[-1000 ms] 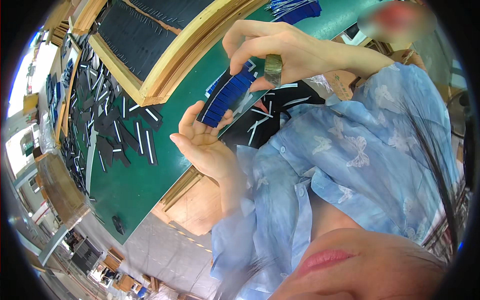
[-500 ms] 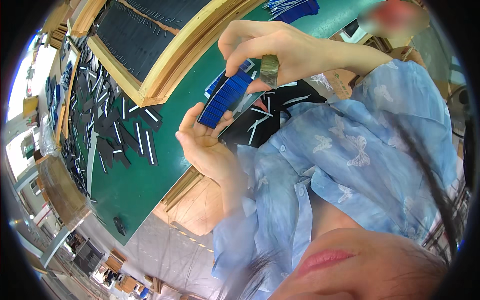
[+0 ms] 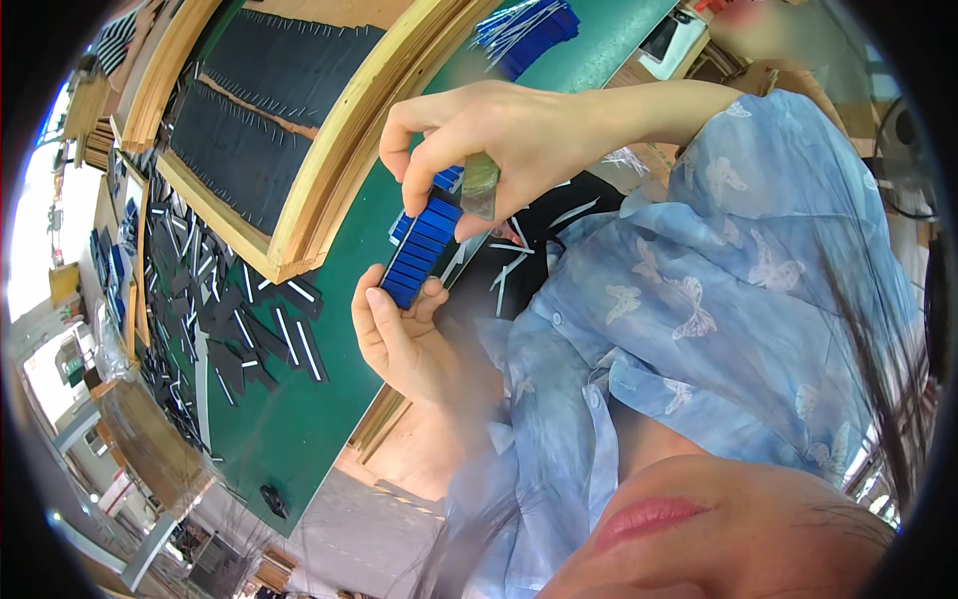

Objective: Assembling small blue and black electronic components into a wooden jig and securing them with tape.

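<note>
A stack of thin blue pieces (image 3: 417, 258), dark along one long side, is held up between both hands over the near edge of the green table. My left hand (image 3: 404, 344) has its thumb and fingers closed around the lower end. With fingers bent, my right hand (image 3: 474, 135) pinches the upper end, and an olive-brown band (image 3: 480, 186) wraps one of its digits. More blue shows behind the right fingers, partly hidden. Below the hands, toward my body, lies black material (image 3: 499, 280) with white strips on it.
A wooden-framed tray (image 3: 284, 262) holds rows of black pieces. Loose black pieces with white strips (image 3: 244, 329) are heaped on the green table (image 3: 284, 419). Farther back lies a bundle of blue pieces with white strips (image 3: 527, 38). A small black object (image 3: 271, 502) sits by the table corner.
Both hands and the blue stack have shifted left and slightly down in the picture. The stack looks straighter, with broader blue bands showing. The view has also shifted a little.
</note>
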Demonstrator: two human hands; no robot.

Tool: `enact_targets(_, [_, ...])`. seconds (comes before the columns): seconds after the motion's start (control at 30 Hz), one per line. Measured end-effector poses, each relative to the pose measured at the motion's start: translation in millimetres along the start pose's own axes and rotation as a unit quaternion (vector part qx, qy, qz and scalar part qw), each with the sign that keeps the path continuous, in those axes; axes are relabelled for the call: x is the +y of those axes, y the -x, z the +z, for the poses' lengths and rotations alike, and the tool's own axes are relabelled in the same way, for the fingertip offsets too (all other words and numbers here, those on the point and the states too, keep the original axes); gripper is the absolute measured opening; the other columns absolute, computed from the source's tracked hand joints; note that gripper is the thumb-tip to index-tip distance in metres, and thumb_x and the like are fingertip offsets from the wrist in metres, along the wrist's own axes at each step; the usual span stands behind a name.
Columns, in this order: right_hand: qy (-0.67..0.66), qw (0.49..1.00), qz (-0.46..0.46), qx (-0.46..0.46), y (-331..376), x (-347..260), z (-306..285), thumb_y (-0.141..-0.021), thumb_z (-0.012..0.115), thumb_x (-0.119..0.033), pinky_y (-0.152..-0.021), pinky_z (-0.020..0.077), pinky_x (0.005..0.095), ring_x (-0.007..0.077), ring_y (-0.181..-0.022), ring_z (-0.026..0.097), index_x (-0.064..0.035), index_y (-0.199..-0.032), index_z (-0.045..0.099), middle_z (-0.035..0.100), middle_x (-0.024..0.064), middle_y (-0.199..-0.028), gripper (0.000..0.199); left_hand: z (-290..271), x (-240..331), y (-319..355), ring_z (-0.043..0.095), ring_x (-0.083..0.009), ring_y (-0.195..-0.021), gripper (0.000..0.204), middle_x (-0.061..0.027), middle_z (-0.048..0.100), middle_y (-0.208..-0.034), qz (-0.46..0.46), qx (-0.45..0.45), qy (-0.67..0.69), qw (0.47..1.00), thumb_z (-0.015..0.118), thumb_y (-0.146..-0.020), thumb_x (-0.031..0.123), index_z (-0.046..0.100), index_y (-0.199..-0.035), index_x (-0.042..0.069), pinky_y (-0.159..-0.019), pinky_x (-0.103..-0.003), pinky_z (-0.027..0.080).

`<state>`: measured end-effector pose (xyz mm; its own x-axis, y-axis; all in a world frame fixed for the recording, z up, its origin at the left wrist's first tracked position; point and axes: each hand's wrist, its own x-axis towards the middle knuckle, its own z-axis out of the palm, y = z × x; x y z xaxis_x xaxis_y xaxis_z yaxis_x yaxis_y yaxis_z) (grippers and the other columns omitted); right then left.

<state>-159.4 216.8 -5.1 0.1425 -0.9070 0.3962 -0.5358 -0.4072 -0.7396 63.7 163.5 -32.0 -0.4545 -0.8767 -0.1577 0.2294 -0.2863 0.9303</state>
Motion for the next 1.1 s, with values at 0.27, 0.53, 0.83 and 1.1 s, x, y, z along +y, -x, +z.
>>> enact_targets(0.27, [-0.037, 0.999, -0.007, 0.002, -1.5, 0.3, 4.4, -0.068, 0.076, -0.015, -0.075, 0.0461, 0.0328, 0.0231, -0.093, 0.057, -0.0086, -0.091, 0.066, 0.056, 0.0053, -0.100, 0.026, -6.1, -1.4, -1.8, 0.064, -0.0190, -0.071, 0.034, -0.0157, 0.062, -0.091, -0.012, -0.008, 0.025, 1.000, 0.050, -0.096, 0.021, 0.049, -0.115, -0.007, -0.061, -0.024, 0.056])
enact_targets(0.53, [-0.036, 0.999, -0.013, 0.006, -3.3, 1.0, 6.0, -0.068, 0.076, -0.016, -0.075, 0.0459, 0.0325, 0.0225, -0.092, 0.057, -0.0083, -0.091, 0.066, 0.056, 0.0053, -0.099, 0.026, -9.3, -2.7, -2.1, 0.064, -0.0187, -0.071, 0.032, -0.0155, 0.062, -0.090, -0.011, -0.015, 0.045, 0.999, 0.051, -0.096, 0.021, 0.051, -0.114, -0.006, -0.061, -0.024, 0.056])
enact_targets(0.83, [-0.041, 0.998, 0.042, 0.004, -4.5, -5.1, 3.8, -0.067, 0.077, -0.022, -0.078, 0.0462, 0.0331, 0.0232, -0.094, 0.057, -0.0070, -0.099, 0.063, 0.057, 0.0065, -0.102, 0.038, -5.4, 2.7, 1.9, 0.064, -0.0193, -0.069, 0.030, -0.0160, 0.063, -0.089, 0.004, 0.012, 0.032, 0.999, 0.051, -0.096, 0.020, 0.052, -0.113, -0.005, -0.060, -0.024, 0.056])
enact_targets(1.1, [-0.017, 0.990, 0.113, 0.077, -17.7, -1.1, 24.8, -0.069, 0.075, -0.042, -0.081, 0.0454, 0.0359, 0.0271, -0.099, 0.057, -0.0052, -0.096, 0.056, 0.058, 0.0107, -0.097, 0.049, 29.1, 10.1, 10.2, 0.064, -0.0166, -0.068, 0.026, -0.0157, 0.064, -0.089, 0.036, 0.065, -0.107, 0.992, 0.047, -0.098, 0.022, 0.053, -0.109, 0.000, -0.064, -0.025, 0.052])
